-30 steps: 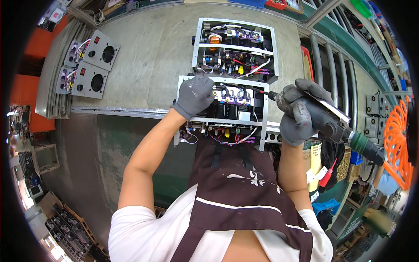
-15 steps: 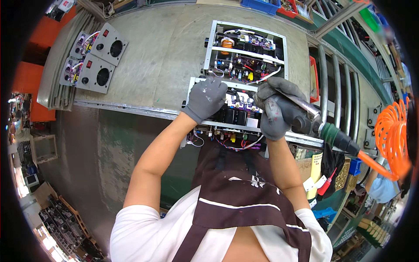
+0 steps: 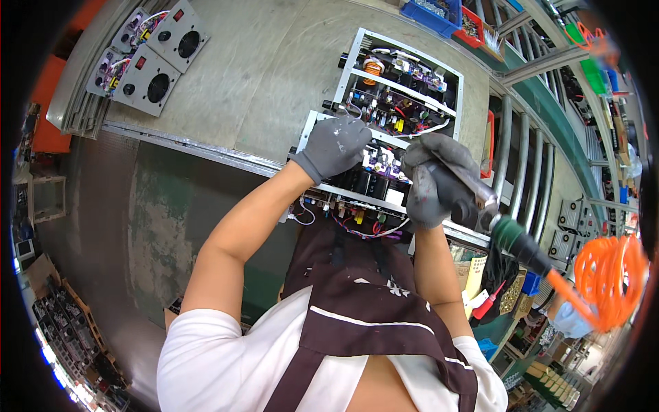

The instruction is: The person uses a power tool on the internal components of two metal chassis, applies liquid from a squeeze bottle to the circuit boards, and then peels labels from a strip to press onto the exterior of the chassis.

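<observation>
r hand point(image 3: 427, 196) grips power tool point(image 3: 467, 208) round its body, prob. for control; l hand point(image 3: 335, 145) curls over near unit point(image 3: 368, 184), prob. steadying it, can't tell if grasping.

Your grey workbench point(image 3: 274, 69) carried an open-frame elec. unit point(image 3: 401, 93) toward the back. The nearer unit point(image 3: 374, 180) jutted past your front edge; grey fan panels point(image 3: 145, 81) w/ wiring sat near the L end.

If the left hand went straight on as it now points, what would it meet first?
The left hand would probably meet the farther open-framed electronic unit, ahead and rightward; height is unclear here, so it might pass above.
</observation>
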`<state>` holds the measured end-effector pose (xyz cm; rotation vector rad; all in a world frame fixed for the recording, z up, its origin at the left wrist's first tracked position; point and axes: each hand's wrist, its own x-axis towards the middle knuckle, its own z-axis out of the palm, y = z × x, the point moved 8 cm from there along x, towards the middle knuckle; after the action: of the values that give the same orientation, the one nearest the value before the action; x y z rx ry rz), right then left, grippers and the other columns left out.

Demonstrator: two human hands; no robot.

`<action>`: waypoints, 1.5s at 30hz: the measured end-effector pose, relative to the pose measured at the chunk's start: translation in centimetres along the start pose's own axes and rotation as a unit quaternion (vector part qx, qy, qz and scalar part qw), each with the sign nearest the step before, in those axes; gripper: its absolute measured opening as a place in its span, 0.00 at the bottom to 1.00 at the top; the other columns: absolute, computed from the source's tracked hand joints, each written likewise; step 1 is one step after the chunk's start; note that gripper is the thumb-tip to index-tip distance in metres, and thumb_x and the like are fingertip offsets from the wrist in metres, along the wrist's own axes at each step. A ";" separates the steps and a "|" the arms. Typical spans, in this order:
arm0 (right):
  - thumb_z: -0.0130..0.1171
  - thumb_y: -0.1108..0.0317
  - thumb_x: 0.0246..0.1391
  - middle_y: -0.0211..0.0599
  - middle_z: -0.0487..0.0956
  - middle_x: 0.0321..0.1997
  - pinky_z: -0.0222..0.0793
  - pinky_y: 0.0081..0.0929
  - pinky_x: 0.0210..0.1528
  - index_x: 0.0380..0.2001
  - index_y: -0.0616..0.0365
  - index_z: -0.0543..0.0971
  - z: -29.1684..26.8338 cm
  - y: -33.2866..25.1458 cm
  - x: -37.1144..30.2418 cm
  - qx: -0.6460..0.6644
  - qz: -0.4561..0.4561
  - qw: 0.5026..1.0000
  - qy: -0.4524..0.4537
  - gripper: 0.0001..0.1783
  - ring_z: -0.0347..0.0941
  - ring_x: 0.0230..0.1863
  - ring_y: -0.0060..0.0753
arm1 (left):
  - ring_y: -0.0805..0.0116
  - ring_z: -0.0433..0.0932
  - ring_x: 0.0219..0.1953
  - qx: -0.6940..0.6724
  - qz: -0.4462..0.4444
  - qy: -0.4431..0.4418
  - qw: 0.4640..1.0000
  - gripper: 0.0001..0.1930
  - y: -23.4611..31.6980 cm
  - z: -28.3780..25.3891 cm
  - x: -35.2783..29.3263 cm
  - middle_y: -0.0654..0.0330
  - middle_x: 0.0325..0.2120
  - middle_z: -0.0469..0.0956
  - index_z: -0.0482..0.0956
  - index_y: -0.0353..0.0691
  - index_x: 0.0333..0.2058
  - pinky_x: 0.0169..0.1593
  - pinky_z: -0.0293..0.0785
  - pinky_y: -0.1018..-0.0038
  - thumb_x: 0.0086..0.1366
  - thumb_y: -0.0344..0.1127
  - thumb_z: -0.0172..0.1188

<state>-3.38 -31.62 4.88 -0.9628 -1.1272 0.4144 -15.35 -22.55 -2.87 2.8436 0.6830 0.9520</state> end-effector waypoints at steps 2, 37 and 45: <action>0.59 0.71 0.44 0.46 0.77 0.34 0.72 0.23 0.28 0.44 0.68 0.71 0.3 0.3 0.7 0.048 0.011 0.999 -0.002 0.22 0.74 0.29 0.29 | 0.61 0.75 0.30 0.001 -0.002 -0.002 1.000 0.11 0.0 -0.1 0.2 0.59 0.25 0.71 0.70 0.43 0.27 0.28 0.73 0.66 0.42 0.31 0.61; 0.52 0.64 0.34 0.46 0.73 0.24 0.75 0.30 0.29 0.44 0.73 0.71 -23.8 -13.5 -7.4 -0.074 -0.055 0.937 0.336 0.30 0.72 0.24 0.37 | 0.60 0.77 0.30 -0.072 -0.025 -0.055 0.996 0.16 2.1 -1.9 0.2 0.61 0.27 0.79 0.79 0.51 0.44 0.32 0.73 0.65 0.55 0.31 0.58; 0.54 0.70 0.41 0.48 0.74 0.37 0.73 0.24 0.28 0.47 0.70 0.71 -36.3 -19.1 -18.9 -0.182 -0.007 0.888 0.423 0.26 0.73 0.35 0.33 | 0.79 0.73 0.29 -0.195 -0.391 0.066 0.897 0.19 -8.5 -7.5 -3.9 0.62 0.27 0.79 0.78 0.40 0.49 0.34 0.71 0.75 0.57 0.32 0.58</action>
<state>17.99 -71.39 6.01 -1.2827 -0.4032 -0.2505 -25.80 -17.16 -0.70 1.8828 1.3228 0.9705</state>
